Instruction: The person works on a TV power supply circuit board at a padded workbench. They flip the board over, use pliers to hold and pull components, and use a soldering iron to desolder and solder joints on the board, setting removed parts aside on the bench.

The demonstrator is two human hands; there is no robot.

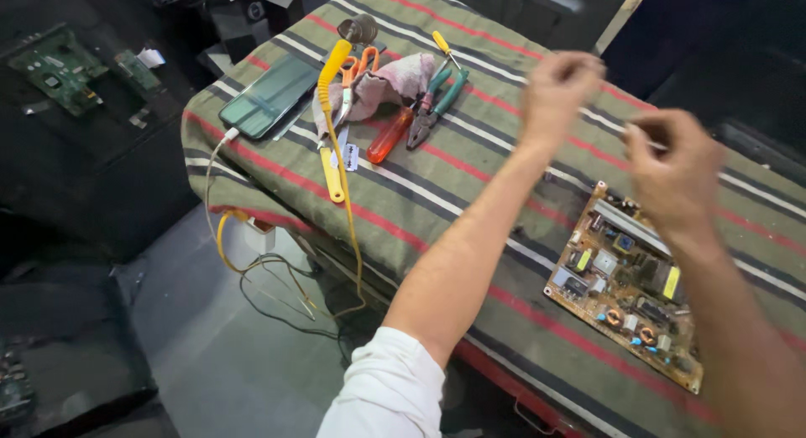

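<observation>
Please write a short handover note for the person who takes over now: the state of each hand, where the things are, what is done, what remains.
Left hand: raised over the striped cloth, fingers closed, blurred; whether it holds anything cannot be told.
Right hand: raised above the circuit board, fingers curled, also blurred.
Board lies flat, untouched. Pliers, screwdrivers, scissors, soldering iron and phone lie beyond the left hand, unused.
No finished work shows on the board.

A coarse woven striped cloth [470, 178], matt, covers the worktop. The circuit board [625, 287] shows a tan matt base with small glossy plastic and metal parts. The phone [270, 94] has a smooth, glossy glass face. The pliers [435, 106] pair dull metal with green plastic handles; the rag [390, 79] is soft, matt fabric
</observation>
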